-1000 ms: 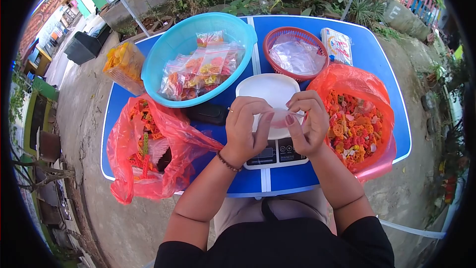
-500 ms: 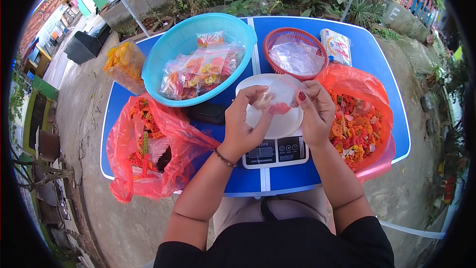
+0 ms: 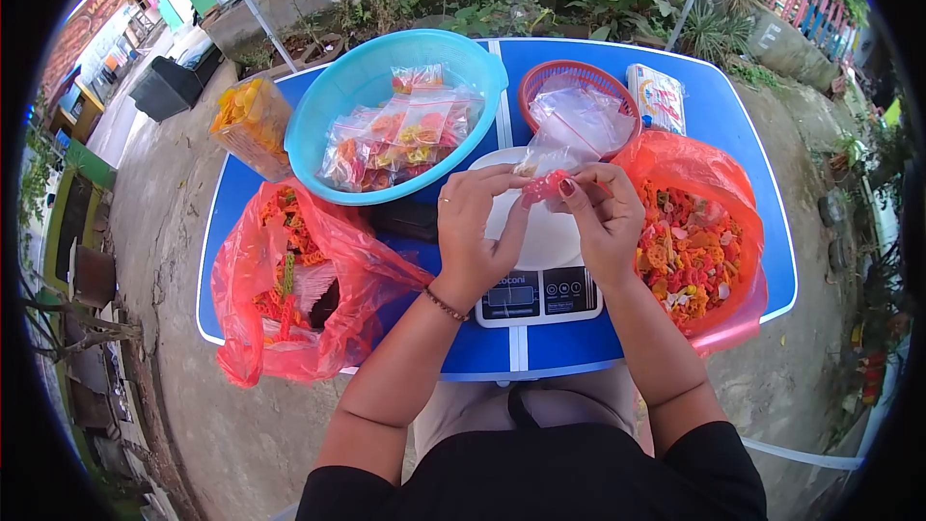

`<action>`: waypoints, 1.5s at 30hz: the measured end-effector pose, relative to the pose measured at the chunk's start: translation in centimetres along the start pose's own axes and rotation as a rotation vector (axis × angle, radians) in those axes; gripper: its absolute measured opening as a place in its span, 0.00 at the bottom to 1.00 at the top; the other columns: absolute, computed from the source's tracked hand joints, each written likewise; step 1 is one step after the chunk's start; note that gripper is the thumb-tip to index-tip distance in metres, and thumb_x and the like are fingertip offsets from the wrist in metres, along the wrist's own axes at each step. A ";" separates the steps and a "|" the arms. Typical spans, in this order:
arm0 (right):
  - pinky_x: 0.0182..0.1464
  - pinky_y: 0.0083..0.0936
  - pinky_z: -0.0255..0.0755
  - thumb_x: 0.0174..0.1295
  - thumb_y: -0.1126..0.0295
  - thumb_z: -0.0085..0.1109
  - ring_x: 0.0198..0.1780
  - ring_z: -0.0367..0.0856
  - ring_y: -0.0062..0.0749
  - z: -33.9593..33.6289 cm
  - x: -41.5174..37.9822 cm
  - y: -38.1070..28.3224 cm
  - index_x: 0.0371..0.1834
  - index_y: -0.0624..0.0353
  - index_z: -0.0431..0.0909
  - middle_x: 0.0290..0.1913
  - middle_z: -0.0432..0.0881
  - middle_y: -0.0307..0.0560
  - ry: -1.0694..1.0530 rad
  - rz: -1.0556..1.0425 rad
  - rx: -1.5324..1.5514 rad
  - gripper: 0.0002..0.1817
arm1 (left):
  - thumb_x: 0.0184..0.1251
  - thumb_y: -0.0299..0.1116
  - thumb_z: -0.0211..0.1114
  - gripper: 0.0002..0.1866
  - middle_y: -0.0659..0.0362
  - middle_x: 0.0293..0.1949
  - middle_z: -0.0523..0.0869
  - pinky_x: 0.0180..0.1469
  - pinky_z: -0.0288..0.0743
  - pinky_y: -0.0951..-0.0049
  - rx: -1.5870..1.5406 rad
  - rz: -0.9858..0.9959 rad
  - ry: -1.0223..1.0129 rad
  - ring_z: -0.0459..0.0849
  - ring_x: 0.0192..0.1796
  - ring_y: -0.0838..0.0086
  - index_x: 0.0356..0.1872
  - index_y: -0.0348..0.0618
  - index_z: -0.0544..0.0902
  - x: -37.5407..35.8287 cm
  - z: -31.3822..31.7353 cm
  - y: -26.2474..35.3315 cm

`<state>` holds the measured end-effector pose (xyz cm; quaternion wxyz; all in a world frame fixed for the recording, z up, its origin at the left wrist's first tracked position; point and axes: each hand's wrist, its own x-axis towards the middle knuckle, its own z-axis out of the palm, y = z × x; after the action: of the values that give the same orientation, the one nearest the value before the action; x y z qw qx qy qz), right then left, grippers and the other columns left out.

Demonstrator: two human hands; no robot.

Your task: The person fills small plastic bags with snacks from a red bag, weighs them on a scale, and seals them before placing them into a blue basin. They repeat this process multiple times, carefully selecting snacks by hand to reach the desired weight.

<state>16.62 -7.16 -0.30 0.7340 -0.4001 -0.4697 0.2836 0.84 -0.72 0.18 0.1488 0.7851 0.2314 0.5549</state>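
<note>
head view: your left hand (image 3: 482,222) and right hand (image 3: 610,222) meet above the white dish (image 3: 552,246) on the kitchen scale (image 3: 526,301), with a small clear bag (image 3: 564,150) between them. on your right, thumb and first finger are pinched on its near end, where the red pieces (image 3: 546,186) are bunched. your left fingertips come at the same end from the other side and look closed on it too, though you can't tell whether they grip plastic alone or the pieces through it. the bag's far end reaches toward the red basket (image 3: 526,108) that holds more clear bags (image 3: 617,125).

the step in hand looks like handling the contents at the bottom of this one bag; whether its mouth is sealed is too small to tell. judging from that, the next move calls for a light pinch so nothing crushes, and a steady near end while you work toward the mouth. packed bags (image 3: 410,135) lie in the turquoise basin (image 3: 301,150), ahead and to your left, and the loose colourful pieces (image 3: 694,256) sit in the open red sack (image 3: 709,159) just beside your right hand.
</note>
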 end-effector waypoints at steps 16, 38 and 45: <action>0.66 0.43 0.70 0.67 0.68 0.60 0.67 0.75 0.53 7.5 5.6 0.7 0.67 0.62 0.77 0.65 0.78 0.58 -0.368 -0.343 -0.643 0.24 | 0.57 0.30 0.64 0.36 0.48 0.71 0.74 0.71 0.48 0.56 0.436 -0.172 0.300 0.67 0.72 0.55 0.72 0.42 0.72 0.8 -1.8 -2.8; 0.48 0.31 0.80 0.54 0.88 0.61 0.49 0.84 0.39 -4.6 0.8 -6.8 0.50 0.59 0.83 0.57 0.82 0.49 -0.300 -0.095 -0.728 0.20 | 0.58 0.31 0.69 0.22 0.66 0.66 0.80 0.76 0.46 0.51 0.497 0.359 -0.121 0.76 0.66 0.72 0.56 0.61 0.86 -0.2 0.2 1.3; 0.46 0.26 0.78 0.53 0.93 0.58 0.41 0.83 0.31 -16.2 -2.3 -9.7 0.51 0.62 0.84 0.44 0.85 0.46 -0.005 0.148 -0.855 0.23 | 0.59 0.33 0.70 0.16 0.66 0.59 0.82 0.76 0.47 0.49 0.232 0.383 -0.512 0.78 0.65 0.73 0.50 0.56 0.85 0.6 2.8 6.1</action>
<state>30.98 -19.19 3.00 0.4789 -0.7001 -0.5167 0.1163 4.87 -5.54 2.66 0.0047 0.9399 0.0962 0.3277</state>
